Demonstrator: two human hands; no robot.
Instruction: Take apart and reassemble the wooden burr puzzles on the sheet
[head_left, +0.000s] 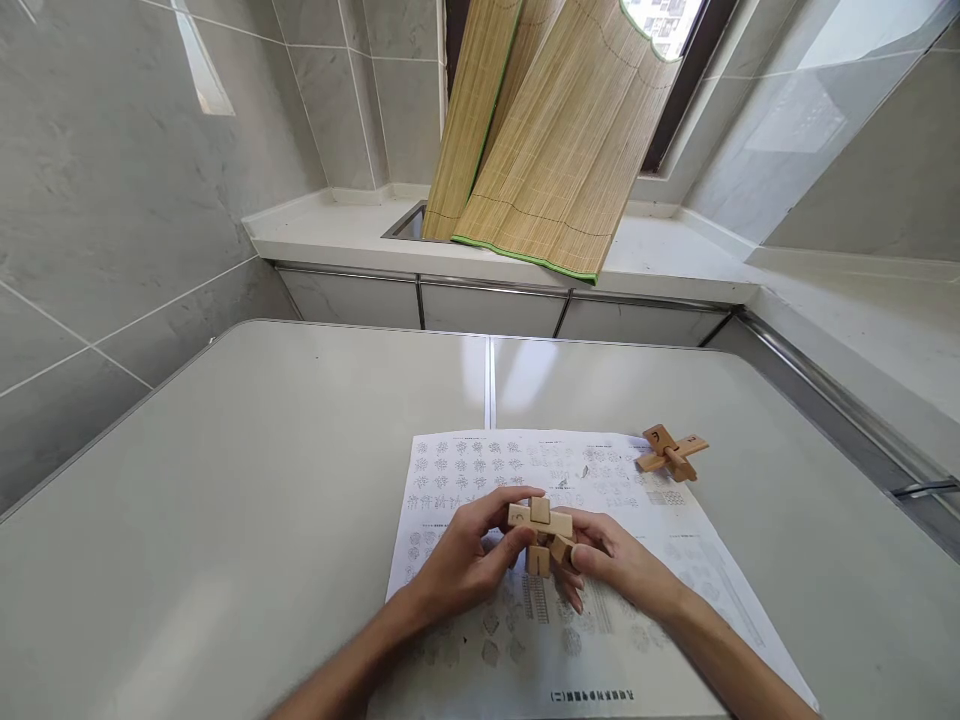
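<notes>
Between my two hands is a wooden interlocking puzzle (550, 524), made of several pale notched blocks crossing one another. My left hand (480, 550) grips its left side, with the index finger along the top and the thumb in front. At its lower right, the thumb and fingers of my right hand (611, 560) hold a tilted block. The puzzle is above a large printed sheet (450, 620) covered in small diagrams. Parts of the blocks are hidden behind my fingers.
A second, darker wooden cross-shaped puzzle (670, 453) lies at the sheet's upper right corner. Everything rests on a light folding table (225, 520) with a centre seam. Beyond its far edge is a white ledge (345, 225) with a bamboo mat (555, 150); tiled walls flank it.
</notes>
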